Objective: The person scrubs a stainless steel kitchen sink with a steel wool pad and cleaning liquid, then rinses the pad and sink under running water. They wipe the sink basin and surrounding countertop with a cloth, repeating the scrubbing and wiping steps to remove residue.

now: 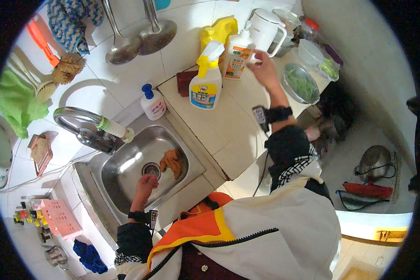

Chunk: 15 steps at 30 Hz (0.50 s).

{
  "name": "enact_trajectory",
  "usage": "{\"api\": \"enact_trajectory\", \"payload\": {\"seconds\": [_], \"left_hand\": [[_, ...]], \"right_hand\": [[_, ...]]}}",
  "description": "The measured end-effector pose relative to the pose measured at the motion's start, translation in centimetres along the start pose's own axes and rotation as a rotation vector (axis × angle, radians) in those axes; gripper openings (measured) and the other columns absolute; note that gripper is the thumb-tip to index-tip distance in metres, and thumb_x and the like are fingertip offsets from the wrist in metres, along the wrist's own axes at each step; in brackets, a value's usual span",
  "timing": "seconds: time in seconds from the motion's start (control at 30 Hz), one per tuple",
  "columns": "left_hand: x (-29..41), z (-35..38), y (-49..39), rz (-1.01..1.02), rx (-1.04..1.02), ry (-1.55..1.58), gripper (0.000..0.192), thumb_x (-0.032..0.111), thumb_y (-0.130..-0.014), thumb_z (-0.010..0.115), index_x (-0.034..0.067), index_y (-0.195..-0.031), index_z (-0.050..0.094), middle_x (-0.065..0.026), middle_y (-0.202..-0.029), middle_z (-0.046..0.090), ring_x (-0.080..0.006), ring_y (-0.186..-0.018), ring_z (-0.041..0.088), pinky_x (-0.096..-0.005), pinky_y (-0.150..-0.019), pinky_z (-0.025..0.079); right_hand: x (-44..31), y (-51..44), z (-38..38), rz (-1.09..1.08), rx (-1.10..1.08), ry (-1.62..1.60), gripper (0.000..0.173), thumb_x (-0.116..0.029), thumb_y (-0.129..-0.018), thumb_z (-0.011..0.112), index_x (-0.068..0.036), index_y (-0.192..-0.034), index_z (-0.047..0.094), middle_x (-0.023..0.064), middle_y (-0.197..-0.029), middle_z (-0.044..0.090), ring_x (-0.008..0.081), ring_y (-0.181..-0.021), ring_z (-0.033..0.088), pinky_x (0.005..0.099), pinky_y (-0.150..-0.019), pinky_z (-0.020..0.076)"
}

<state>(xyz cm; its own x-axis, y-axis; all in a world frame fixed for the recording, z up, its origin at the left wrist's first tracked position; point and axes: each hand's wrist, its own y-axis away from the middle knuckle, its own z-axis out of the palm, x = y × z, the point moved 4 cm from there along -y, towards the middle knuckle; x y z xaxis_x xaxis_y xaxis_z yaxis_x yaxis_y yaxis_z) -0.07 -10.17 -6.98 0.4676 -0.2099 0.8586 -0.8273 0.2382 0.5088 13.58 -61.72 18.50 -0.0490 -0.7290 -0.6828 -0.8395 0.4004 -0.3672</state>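
My left hand (147, 185) hangs over the near side of the stainless steel sink (122, 182), fingers curled in, with nothing visible in it. Close by are the sink drain (151, 170) and a crumpled orange-brown cloth (171, 163) on the basin floor. Over the counter, my right hand (265, 70) has bent fingers at the right edge of a white pump bottle (237, 57) with an orange label. Whether they grip it is hard to see. A spray bottle (205, 87) with a yellow-and-white head stands left of it, before a yellow jug (227, 26).
A chrome faucet (80, 113) arches over the sink beside a blue-capped pump bottle (153, 105). Behind my right hand stand a white pitcher (264, 29) and a bowl of green vegetables (301, 84). Ladles (122, 47) and brushes (68, 68) hang on the tiled wall.
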Motion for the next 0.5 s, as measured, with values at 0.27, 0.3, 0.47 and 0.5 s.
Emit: {"api": "enact_trajectory", "payload": {"seconds": [0.27,0.3,0.47,0.5], "left_hand": [[2.5,1.6,0.2,0.128,-0.021,-0.006,0.019,0.018,-0.092,0.053,0.001,-0.092,0.062,-0.0046,-0.077,0.061,-0.0125,-0.068,0.058,-0.0271,-0.065,0.05],[2.5,1.5,0.2,0.121,0.018,-0.031,0.02,0.019,-0.092,0.053,0.001,-0.092,0.062,-0.0044,-0.076,0.061,-0.0124,-0.068,0.058,-0.027,-0.065,0.05],[1.2,-0.1,0.8,0.057,0.073,-0.131,0.02,0.021,-0.093,0.053,0.003,-0.092,0.062,-0.0029,-0.075,0.06,-0.0125,-0.067,0.056,-0.0275,-0.065,0.047],[1.4,-0.5,1.1,0.174,0.045,0.001,0.02,0.019,-0.093,0.052,0.002,-0.095,0.063,-0.0037,-0.076,0.061,-0.0122,-0.068,0.056,-0.0264,-0.065,0.047]], "right_hand": [[0.1,-11.3,1.3,0.072,-0.175,-0.173,0.07,-0.045,-0.073,0.074,0.0,-0.122,0.054,0.0149,-0.11,0.063,0.0247,-0.104,0.059,0.0353,-0.09,0.045],[0.1,-12.0,1.5,0.058,-0.19,-0.092,0.069,-0.051,-0.075,0.069,0.001,-0.118,0.057,0.0184,-0.107,0.065,0.0294,-0.103,0.061,0.0372,-0.089,0.0455],[-0.1,-10.2,-1.1,-0.161,-0.028,0.504,0.052,-0.045,-0.084,0.06,-0.005,-0.116,0.06,0.0129,-0.104,0.066,0.0266,-0.093,0.061,0.0363,-0.081,0.0473],[-0.5,-8.6,-2.0,-0.25,0.02,0.44,0.048,-0.043,-0.085,0.059,-0.007,-0.116,0.06,0.0109,-0.103,0.067,0.0251,-0.09,0.061,0.0356,-0.079,0.0477]]}}
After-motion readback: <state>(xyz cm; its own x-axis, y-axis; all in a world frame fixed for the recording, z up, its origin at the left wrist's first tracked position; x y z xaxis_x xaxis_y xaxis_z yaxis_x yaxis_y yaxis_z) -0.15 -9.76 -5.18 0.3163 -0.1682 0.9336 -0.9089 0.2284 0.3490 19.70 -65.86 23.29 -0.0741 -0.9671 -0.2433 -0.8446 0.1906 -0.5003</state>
